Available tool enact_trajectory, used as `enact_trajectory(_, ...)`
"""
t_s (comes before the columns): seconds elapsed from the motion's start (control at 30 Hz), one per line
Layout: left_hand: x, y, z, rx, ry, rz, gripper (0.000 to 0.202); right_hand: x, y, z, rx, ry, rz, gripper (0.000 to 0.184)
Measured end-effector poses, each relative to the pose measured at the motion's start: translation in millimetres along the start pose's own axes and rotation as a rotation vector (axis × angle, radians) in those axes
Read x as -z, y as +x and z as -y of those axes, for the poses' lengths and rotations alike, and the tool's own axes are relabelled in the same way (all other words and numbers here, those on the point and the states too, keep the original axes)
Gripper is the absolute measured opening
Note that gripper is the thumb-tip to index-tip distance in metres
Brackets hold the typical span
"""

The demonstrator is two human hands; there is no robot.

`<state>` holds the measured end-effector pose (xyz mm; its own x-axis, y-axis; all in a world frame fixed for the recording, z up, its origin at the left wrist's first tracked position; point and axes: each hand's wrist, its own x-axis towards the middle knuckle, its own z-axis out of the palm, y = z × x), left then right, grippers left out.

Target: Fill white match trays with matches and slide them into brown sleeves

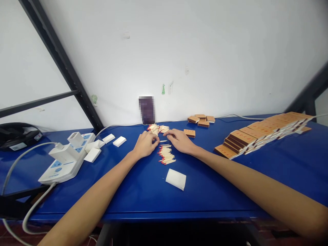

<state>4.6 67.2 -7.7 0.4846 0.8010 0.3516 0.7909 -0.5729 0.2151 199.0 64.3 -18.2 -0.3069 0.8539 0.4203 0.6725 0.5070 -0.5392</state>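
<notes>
Red-tipped wooden matches [167, 154] lie in a loose row on the blue table, heads toward the left. A second heap of matches [154, 128] is just beyond my hands. My left hand [145, 144] has its fingers curled, thumb and fingertip pinched at the head end of a single match [163, 141]. Opposite it, my right hand [181, 141] reaches in with bent fingers, thumb and index apart, near the heap and that match; nothing shows in its grasp. Nearer to me lies a white matchbox tray [176, 179].
Stacked matchboxes [266, 130] fill the right side. A few more matchboxes [201, 119] lie at the back, with one single matchbox [189, 133] by my right hand. White trays [119, 141] and a power strip [68, 164] are left. A phone-like dark object [147, 110] leans on the wall.
</notes>
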Motion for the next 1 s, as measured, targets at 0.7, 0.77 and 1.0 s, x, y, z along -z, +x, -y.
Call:
enact_trajectory(0.7,16.0,-11.0,33.9,0.096,0.120,-0.041,0.020,1.6,-0.4,2.0,0.005,-0.073,0.089,0.031)
enact_trajectory(0.77,16.7,-10.9,34.0,0.094,0.112,-0.031,0.020,1.5,-0.3,1.2,0.011,-0.064,0.089,0.031)
enact_trajectory(1.0,17.7,-9.9,25.0,0.080,0.052,0.010,0.020,1.4,0.1,1.4,0.008,-0.075,0.089,0.031)
